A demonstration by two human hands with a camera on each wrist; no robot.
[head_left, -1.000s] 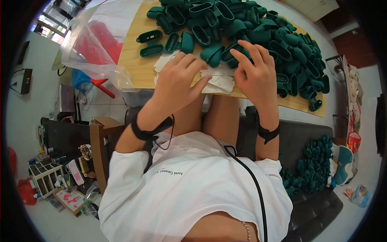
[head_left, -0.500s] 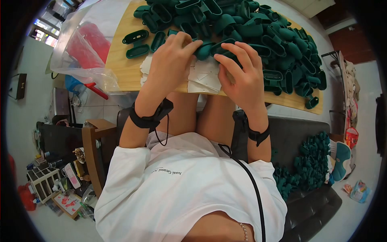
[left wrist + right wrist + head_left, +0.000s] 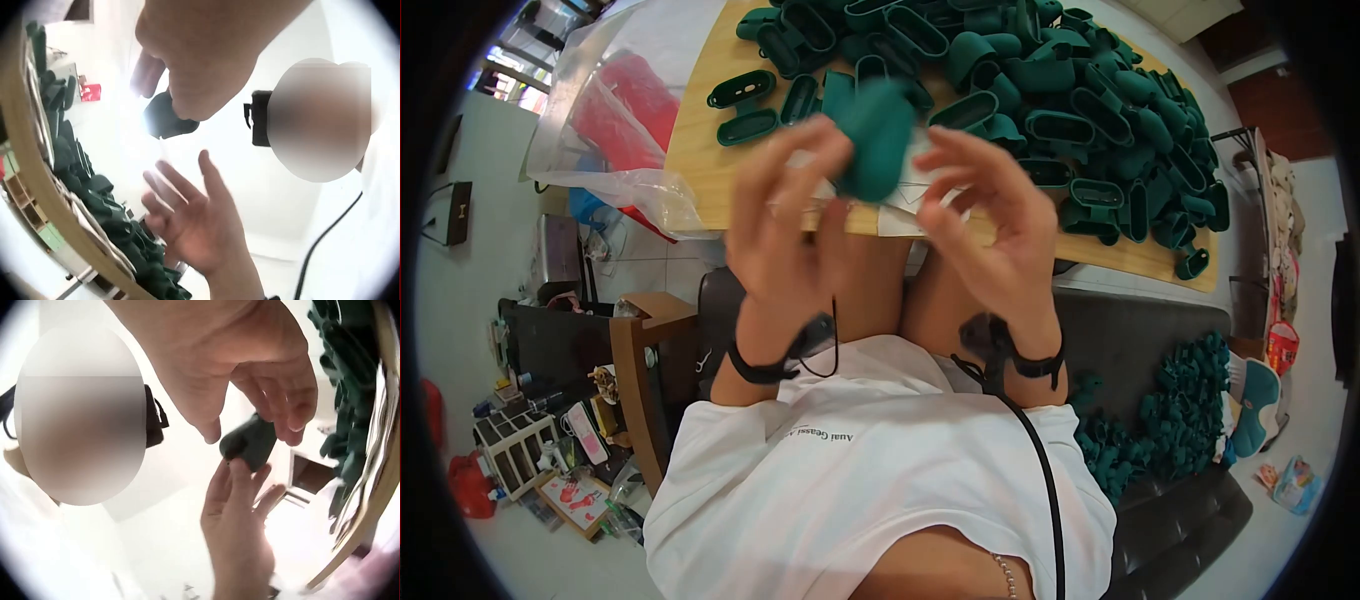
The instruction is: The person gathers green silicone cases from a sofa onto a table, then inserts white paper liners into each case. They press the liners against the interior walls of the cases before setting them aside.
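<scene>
A dark green earbud case cover (image 3: 878,145), blurred by motion, is held up over the table's near edge. My left hand (image 3: 785,220) grips it by its left side; in the right wrist view the thumb and fingers of the left hand (image 3: 237,506) pinch the cover (image 3: 253,444) from below. My right hand (image 3: 1000,220) is just to its right, fingers spread and loosely bent, holding nothing. In the left wrist view the right hand (image 3: 203,234) shows its open palm. Beneath the hands lie white paper pieces (image 3: 897,222).
A large heap of matching green covers (image 3: 1135,125) fills the wooden table (image 3: 700,195), with a few lying apart at the left. A clear plastic bag (image 3: 550,165) hangs by the left corner. More green pieces (image 3: 1185,410) lie on the dark sofa (image 3: 1170,520) at my right.
My left hand has lifted a green cover off the near side of the heap and brought it closer to my body. My right hand has drawn back from the covers and spread.
</scene>
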